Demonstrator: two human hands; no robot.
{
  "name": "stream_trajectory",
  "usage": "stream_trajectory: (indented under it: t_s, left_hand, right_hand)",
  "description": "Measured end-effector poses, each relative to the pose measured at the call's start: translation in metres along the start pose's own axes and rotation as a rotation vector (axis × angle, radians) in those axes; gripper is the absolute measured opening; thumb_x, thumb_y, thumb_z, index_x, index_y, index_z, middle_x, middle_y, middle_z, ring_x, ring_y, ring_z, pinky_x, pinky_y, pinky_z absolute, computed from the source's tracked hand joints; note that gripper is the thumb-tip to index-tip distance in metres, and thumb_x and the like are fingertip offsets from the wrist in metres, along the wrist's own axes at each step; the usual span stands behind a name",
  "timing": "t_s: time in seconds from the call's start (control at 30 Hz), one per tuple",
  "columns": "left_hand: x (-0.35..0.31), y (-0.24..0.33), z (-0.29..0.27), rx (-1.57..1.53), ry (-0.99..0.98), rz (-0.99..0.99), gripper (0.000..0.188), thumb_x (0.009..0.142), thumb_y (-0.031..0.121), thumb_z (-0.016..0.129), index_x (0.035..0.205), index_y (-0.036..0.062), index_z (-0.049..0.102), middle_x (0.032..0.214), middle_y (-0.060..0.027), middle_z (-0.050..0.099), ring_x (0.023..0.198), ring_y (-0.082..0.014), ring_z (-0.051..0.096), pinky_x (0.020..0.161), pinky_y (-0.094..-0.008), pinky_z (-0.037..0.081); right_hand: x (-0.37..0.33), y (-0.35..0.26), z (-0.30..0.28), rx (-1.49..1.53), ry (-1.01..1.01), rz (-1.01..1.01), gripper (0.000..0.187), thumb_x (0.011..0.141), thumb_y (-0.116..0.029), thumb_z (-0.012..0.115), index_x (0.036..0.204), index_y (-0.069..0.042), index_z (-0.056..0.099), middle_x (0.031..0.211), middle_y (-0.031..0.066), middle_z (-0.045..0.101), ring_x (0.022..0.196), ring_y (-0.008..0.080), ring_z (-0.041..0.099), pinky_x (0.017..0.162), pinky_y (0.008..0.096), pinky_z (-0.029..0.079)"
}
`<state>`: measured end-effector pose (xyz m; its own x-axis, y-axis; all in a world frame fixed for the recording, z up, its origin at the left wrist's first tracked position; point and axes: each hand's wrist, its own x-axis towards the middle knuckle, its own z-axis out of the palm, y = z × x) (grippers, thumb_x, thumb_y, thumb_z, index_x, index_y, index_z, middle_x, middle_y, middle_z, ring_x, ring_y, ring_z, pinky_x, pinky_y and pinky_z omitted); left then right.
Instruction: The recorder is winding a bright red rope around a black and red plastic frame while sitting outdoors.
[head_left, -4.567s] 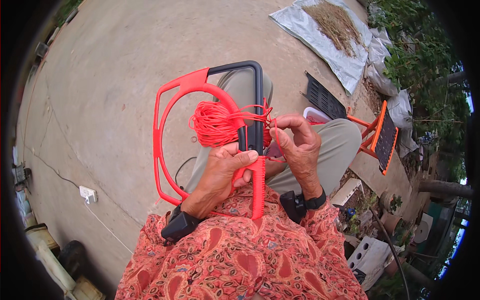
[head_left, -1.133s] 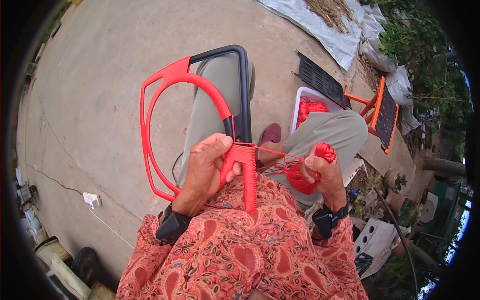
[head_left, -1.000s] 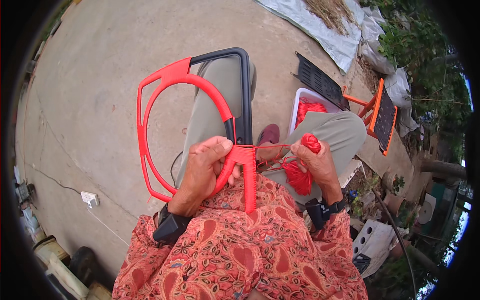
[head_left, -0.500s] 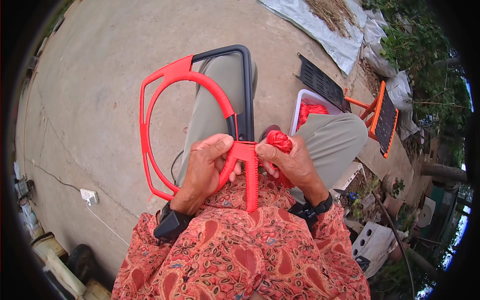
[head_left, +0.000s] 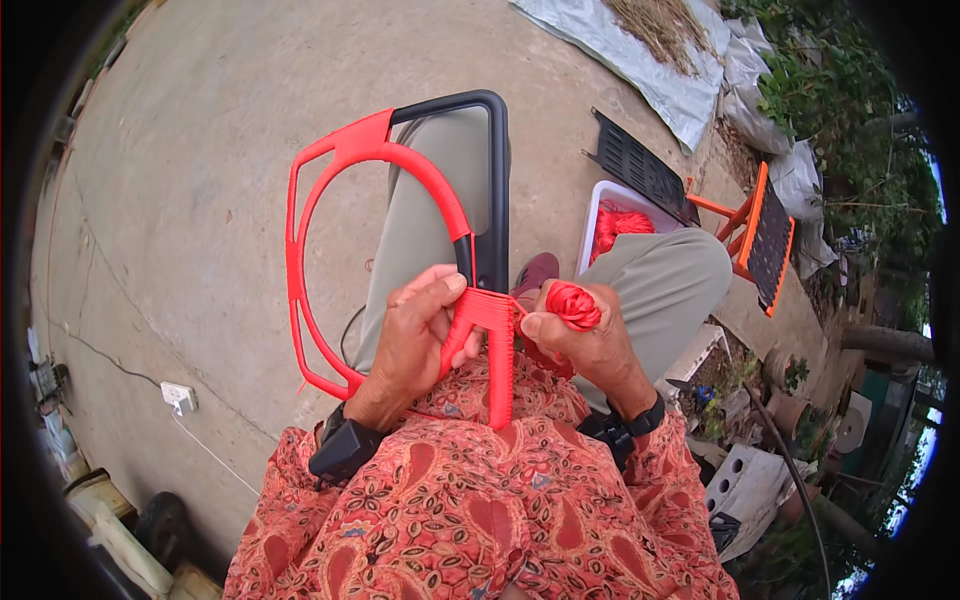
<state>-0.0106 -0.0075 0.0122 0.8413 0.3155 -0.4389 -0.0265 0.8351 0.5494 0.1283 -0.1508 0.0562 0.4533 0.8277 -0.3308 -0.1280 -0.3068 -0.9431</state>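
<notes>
Over concrete floor [head_left: 180,200], left hand [head_left: 412,325] pinches the frame [head_left: 498,190], right hand [head_left: 592,338] curls tightly around cord [head_left: 573,306].

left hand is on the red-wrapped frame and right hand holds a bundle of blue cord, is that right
Not quite: the bundle of cord in the right hand is red, not blue, as the head view shows. The left hand is on the red-wrapped frame.
</notes>
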Motion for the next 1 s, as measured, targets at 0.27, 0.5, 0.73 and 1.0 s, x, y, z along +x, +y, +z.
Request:
stream_trajectory:
  t_s: [0.27,0.5,0.73,1.0]
  left_hand:
    - [0.010,0.014,0.009,0.009,-0.108,-0.170,0.017,0.089,0.011,0.060,0.100,-0.0023,0.057,0.077,-0.0120,0.064,0.047,-0.0153,0.057,0.039,-0.0247,0.046]
    - [0.014,0.014,0.012,0.065,-0.111,-0.155,0.014,0.085,0.007,0.066,0.093,-0.0026,0.059,0.074,-0.0096,0.064,0.047,-0.0120,0.054,0.041,-0.0224,0.042]
    - [0.009,0.007,0.013,0.119,-0.060,-0.156,0.016,0.083,0.007,0.068,0.093,-0.0019,0.059,0.074,-0.0096,0.064,0.049,-0.0105,0.054,0.040,-0.0215,0.038]
    - [0.012,0.005,0.009,0.149,-0.032,-0.148,0.016,0.084,0.008,0.067,0.095,-0.0010,0.058,0.074,-0.0094,0.064,0.052,-0.0102,0.054,0.042,-0.0210,0.038]
  right_hand:
    - [0.006,-0.004,0.006,-0.347,-0.032,-0.334,0.014,0.081,-0.014,0.070,0.082,-0.002,0.063,0.056,0.0078,0.050,0.047,0.0154,0.045,0.049,0.0289,0.041]
    - [0.007,0.003,0.004,-0.343,-0.046,-0.318,0.015,0.081,-0.013,0.070,0.078,-0.002,0.060,0.053,0.0067,0.048,0.044,0.0142,0.046,0.046,0.0309,0.040]
    - [-0.005,0.028,-0.008,0.395,-0.033,0.153,0.020,0.089,-0.022,0.066,0.084,-0.005,0.057,0.053,-0.0018,0.045,0.044,0.0076,0.042,0.040,0.0236,0.032]
    - [-0.042,0.067,-0.005,0.855,0.009,0.155,0.049,0.092,-0.030,0.062,0.128,-0.004,0.040,0.089,0.0078,0.057,0.083,0.0174,0.056,0.078,0.0319,0.048]
